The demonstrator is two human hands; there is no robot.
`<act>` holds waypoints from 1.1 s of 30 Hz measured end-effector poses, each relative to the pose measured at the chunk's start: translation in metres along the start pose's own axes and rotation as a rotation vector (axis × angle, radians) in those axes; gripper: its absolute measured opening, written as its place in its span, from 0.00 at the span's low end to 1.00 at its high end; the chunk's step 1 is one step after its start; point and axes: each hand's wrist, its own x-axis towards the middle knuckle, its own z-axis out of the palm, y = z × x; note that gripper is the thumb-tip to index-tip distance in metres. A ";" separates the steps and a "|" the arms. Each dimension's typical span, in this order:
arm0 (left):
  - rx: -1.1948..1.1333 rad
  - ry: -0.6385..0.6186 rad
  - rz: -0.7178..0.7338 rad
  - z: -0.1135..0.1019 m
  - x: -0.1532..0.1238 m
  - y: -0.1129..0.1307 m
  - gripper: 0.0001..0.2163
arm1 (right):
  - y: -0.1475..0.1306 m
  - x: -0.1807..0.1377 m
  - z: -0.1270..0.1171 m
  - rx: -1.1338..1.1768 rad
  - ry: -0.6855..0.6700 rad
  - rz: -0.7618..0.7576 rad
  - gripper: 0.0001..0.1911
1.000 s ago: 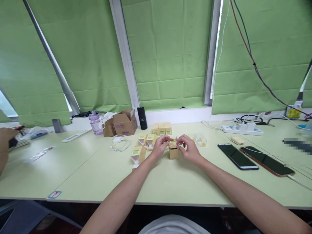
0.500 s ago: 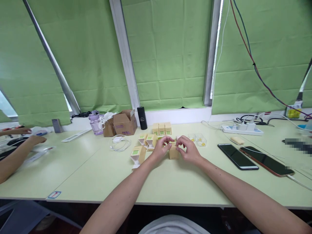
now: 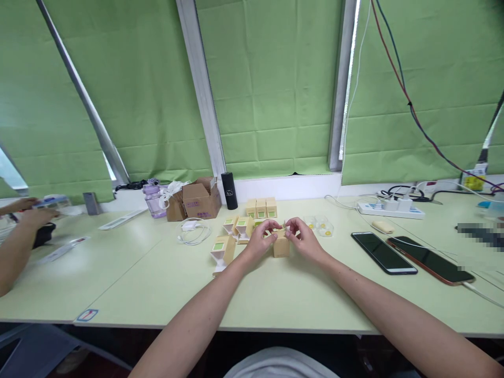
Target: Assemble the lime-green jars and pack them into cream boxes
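A small tan cardboard box point(image 3: 281, 248) stands on the table between my hands. My left hand point(image 3: 263, 237) is curled at its upper left edge, with fingers on the top. From the other side, my right hand point(image 3: 304, 239) pinches at the upper right edge, where a flap seems to rise; the fingers partly hide it. Several similar boxes with green labels, among them an open one point(image 3: 222, 251), lie left of my left hand. Behind them stand three boxes point(image 3: 261, 208) in a row. Beyond my right hand sits a clear plastic tray point(image 3: 323, 226) with small yellow items.
Two phones point(image 3: 384, 253) lie on the right, before a white power strip point(image 3: 391, 209). A black cylinder point(image 3: 229, 190), a brown carton point(image 3: 201, 198) and a purple bottle point(image 3: 155, 199) stand at the back. A white charger cable point(image 3: 192, 231) is coiled nearby. Another person's arms point(image 3: 19, 241) work at far left.
My right fingers have shifted slightly at the box's top edge, while my left hand stays in place. The other person's hands at far left have moved away toward the back.
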 end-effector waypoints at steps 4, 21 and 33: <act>0.017 -0.019 0.000 0.000 0.000 -0.001 0.13 | 0.001 -0.001 0.002 -0.003 -0.031 0.011 0.14; 0.013 -0.053 -0.008 0.001 -0.003 -0.001 0.18 | 0.006 0.000 0.002 0.030 -0.077 0.037 0.17; -0.146 0.053 -0.056 -0.001 0.003 -0.012 0.12 | 0.014 0.004 -0.012 -0.021 -0.231 0.021 0.31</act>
